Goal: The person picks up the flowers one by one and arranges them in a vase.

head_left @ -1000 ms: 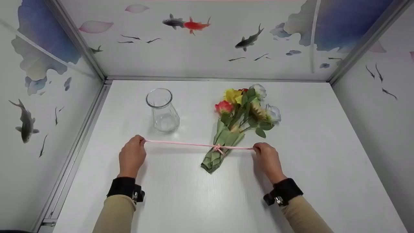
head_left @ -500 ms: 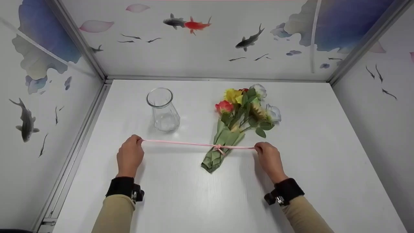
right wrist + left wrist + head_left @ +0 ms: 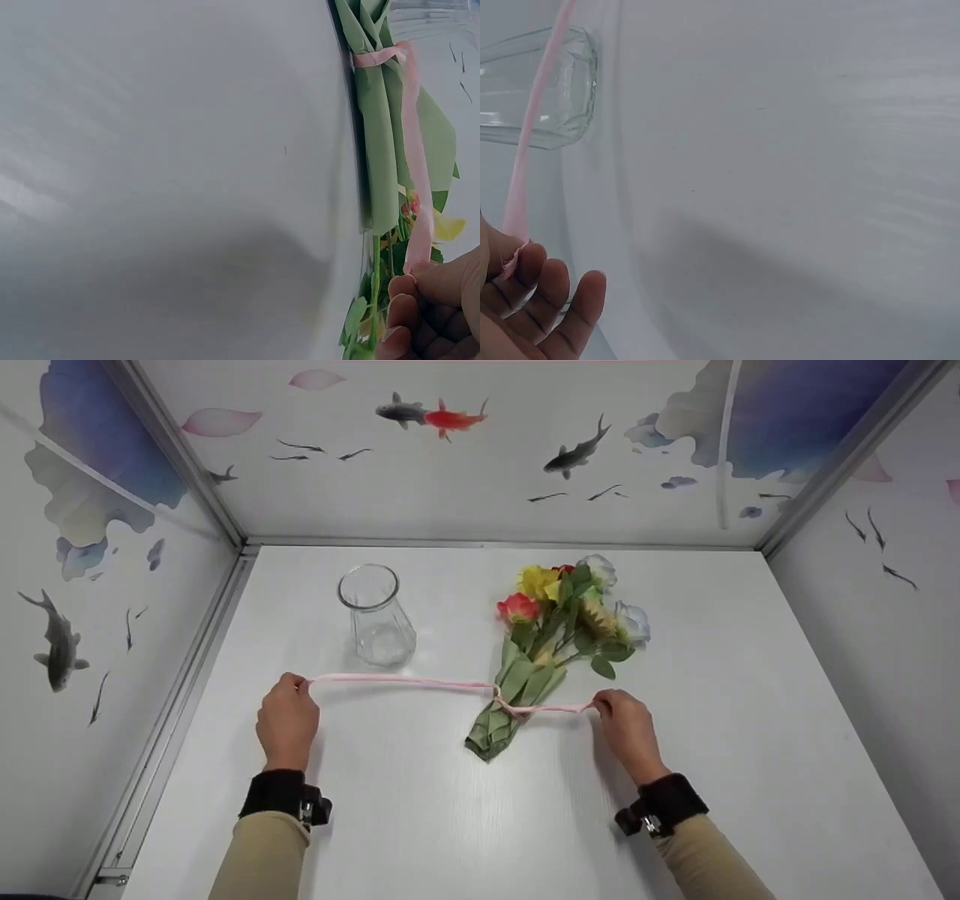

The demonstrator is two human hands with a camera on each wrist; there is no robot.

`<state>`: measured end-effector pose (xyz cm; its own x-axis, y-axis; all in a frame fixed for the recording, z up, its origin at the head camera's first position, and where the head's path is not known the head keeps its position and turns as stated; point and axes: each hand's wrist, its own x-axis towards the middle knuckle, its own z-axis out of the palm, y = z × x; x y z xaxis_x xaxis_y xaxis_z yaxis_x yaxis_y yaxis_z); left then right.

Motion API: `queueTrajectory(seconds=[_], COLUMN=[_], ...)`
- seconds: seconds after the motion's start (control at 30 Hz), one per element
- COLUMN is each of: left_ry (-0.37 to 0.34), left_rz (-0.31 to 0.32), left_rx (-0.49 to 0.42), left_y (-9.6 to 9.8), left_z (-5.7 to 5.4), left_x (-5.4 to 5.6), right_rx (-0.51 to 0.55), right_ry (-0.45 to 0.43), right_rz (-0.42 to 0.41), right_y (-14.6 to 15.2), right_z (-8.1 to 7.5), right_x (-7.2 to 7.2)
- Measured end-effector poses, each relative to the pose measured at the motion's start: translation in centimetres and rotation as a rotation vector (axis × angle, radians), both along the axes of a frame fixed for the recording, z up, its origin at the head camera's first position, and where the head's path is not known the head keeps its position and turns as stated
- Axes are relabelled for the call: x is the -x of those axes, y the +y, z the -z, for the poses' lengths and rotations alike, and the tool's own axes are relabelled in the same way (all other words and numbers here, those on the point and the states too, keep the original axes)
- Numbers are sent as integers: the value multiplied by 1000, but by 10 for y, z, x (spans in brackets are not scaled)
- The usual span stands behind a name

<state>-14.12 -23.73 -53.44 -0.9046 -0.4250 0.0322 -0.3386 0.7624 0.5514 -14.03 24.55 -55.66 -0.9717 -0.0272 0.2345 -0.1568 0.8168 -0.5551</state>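
Note:
A bouquet of mixed flowers (image 3: 540, 619) lies on the white table, its stems wrapped in green paper (image 3: 496, 720). Around the paper runs a pink ribbon (image 3: 405, 681), with one end stretched out to each side. My left hand (image 3: 289, 721) pinches the left end between thumb and forefinger, its other fingers loosely bent in the left wrist view. To the right of the wrap, my right hand (image 3: 628, 735) pinches the other, shorter end. In the right wrist view the ribbon (image 3: 414, 135) crosses the paper as a band without a bow.
A glass vase (image 3: 384, 641) stands upright at the back left, just beyond the ribbon's left stretch. White panels printed with fish (image 3: 574, 457) enclose the table (image 3: 420, 825) at the back and both sides.
My left hand has moved left, drawing out its ribbon end. The knot at the wrap has come loose, and the ribbon's two sides now leave the wrap at different heights. The right hand barely moved.

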Motion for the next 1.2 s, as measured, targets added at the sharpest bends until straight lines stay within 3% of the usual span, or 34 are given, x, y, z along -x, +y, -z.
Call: queueTrajectory(seconds=[0.17,0.5,0.77,0.93,1.2], left_ry=[19,80,109,163,232], left_rz=[-5,108,108,114,177], left_rx=[0,31,48,44,49], left_y=[-2,12,17,21,36], left_z=[3,6,5,1,-6], left_x=[0,-1,2,1,3], right_rx=[7,14,19,25,35], right_ry=[3,8,-14,2,-4], right_rz=[-5,-9,-2,2,13], right_y=[2,3,4,5,6], right_z=[1,-1,-1,-1,-1], right_x=[0,-2,-1,-1,-1])
